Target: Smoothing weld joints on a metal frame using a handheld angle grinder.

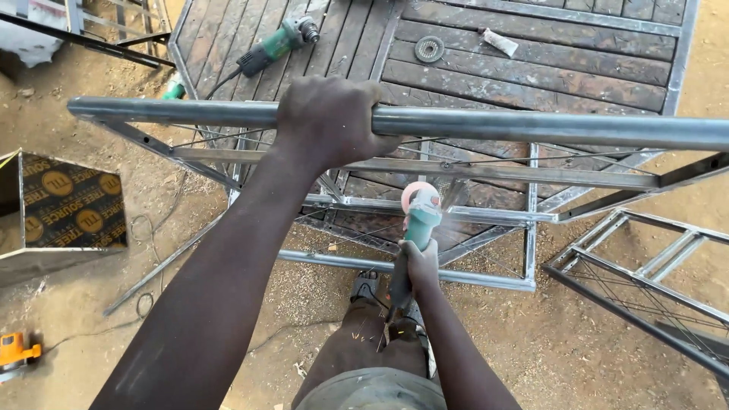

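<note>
My left hand (pixel 330 120) grips the top round steel tube (pixel 531 126) of a welded metal frame that stands in front of me. My right hand (pixel 420 266) holds a green angle grinder (pixel 420 220) low down, its disc against a lower bar of the frame (pixel 486 216). Thin wires cross between the frame's bars. My legs and one shoe (pixel 366 285) show below the grinder.
A second green angle grinder (pixel 275 44), a loose disc (pixel 429 48) and a small tube (pixel 500 42) lie on a dark plank platform behind. Another metal frame (pixel 645 281) lies on the sandy ground at right. A board panel (pixel 68 209) stands left, an orange tool (pixel 17 351) below it.
</note>
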